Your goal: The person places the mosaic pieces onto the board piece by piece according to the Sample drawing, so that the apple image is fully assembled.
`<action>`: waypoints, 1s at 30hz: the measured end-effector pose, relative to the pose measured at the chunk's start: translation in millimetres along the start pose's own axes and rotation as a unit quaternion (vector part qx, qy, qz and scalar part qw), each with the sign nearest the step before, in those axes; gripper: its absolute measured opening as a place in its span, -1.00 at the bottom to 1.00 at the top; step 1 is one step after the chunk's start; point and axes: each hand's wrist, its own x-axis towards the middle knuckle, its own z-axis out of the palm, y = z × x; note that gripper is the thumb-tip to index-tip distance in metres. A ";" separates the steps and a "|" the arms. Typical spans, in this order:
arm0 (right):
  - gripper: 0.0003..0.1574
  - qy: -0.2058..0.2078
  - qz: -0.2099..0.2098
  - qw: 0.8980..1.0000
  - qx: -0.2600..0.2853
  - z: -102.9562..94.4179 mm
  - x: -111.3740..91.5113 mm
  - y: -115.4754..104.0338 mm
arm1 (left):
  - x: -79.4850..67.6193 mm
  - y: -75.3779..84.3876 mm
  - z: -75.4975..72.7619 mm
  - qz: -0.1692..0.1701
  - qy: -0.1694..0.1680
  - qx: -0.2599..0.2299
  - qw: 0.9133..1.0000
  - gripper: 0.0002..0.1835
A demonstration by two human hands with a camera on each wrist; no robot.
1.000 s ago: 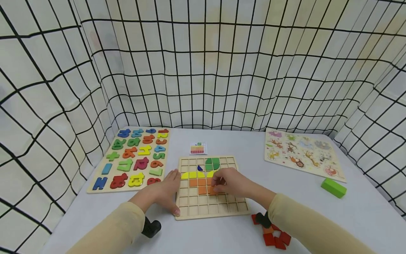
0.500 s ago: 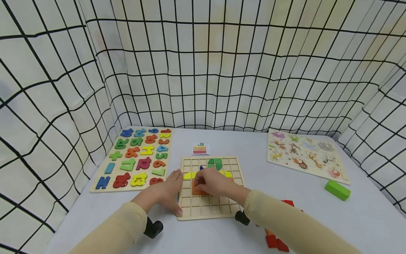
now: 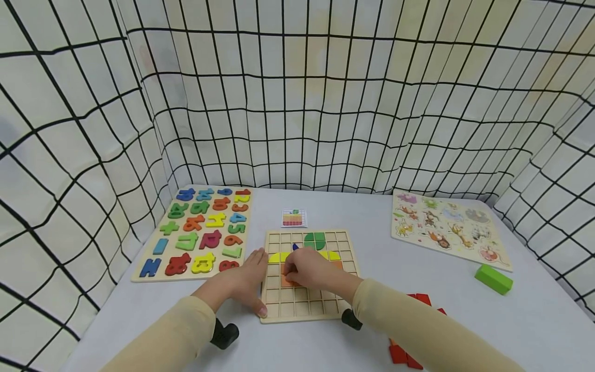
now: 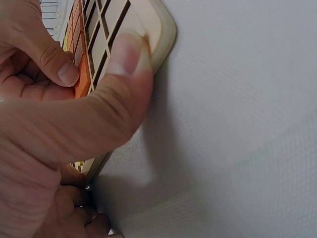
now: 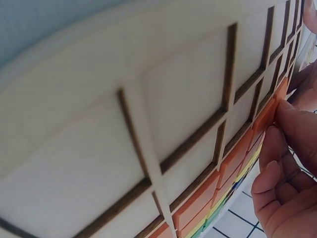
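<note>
A wooden grid board (image 3: 297, 309) lies in the middle of the table in the head view, with orange, yellow, green and blue tiles in its cells. My left hand (image 3: 240, 285) rests against its left edge, fingers extended, thumb (image 4: 126, 62) on the near corner. Over the board's left-middle cells, my right hand (image 3: 310, 269) pinches an orange square tile (image 4: 82, 79) between thumb and fingers. That tile stands slightly above the grid in the left wrist view. In the right wrist view, more orange tiles (image 5: 197, 198) lie in a row. The right hand hides several cells.
A small pattern card (image 3: 294, 219) lies behind the board. Left is a number puzzle board (image 3: 139, 277); back right, an animal puzzle board (image 3: 453, 247) and a green block (image 3: 494, 279). Red tiles (image 3: 398, 354) lie partly beneath the right sleeve. Black netting surrounds the table.
My right hand has moved left across the board, from the right part of the lower orange row to its left end. The left hand has stayed at the board's edge.
</note>
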 end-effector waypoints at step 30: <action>-0.90 0.078 0.026 0.995 0.049 -57.8 -146.1 124.7 | -10.2 -0.4 -2.9 0.019 0.021 0.005 1.000 0.39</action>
